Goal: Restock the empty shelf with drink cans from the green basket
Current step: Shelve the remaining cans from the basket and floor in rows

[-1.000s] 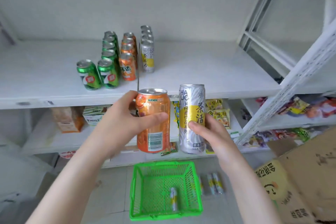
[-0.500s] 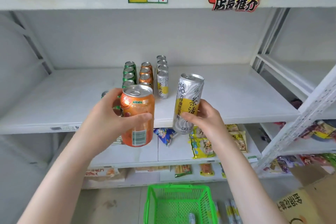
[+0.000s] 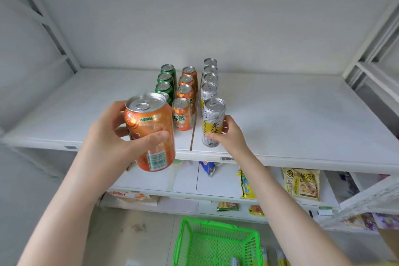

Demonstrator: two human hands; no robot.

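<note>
My left hand (image 3: 112,140) grips an orange Mirinda can (image 3: 151,131), held upright in the air in front of the white shelf (image 3: 291,127). My right hand (image 3: 231,136) holds a tall silver-and-yellow tea can (image 3: 212,122) standing upright on the shelf near its front edge, at the front of a row of matching silver cans (image 3: 209,80). Left of that row stand a row of orange cans (image 3: 185,97) and a row of green cans (image 3: 165,81). The green basket (image 3: 216,242) sits on the floor below, with a can partly visible inside.
A thin divider strip (image 3: 194,123) runs between the orange and silver rows. Lower shelves hold snack packets (image 3: 301,183). Loose cans (image 3: 278,257) lie on the floor right of the basket. A white shelf upright (image 3: 367,201) slants at the right.
Both hands rose and moved forward to the shelf. The silver tea can went from mid-air to standing on the shelf at the front of its row. The view tilted upward.
</note>
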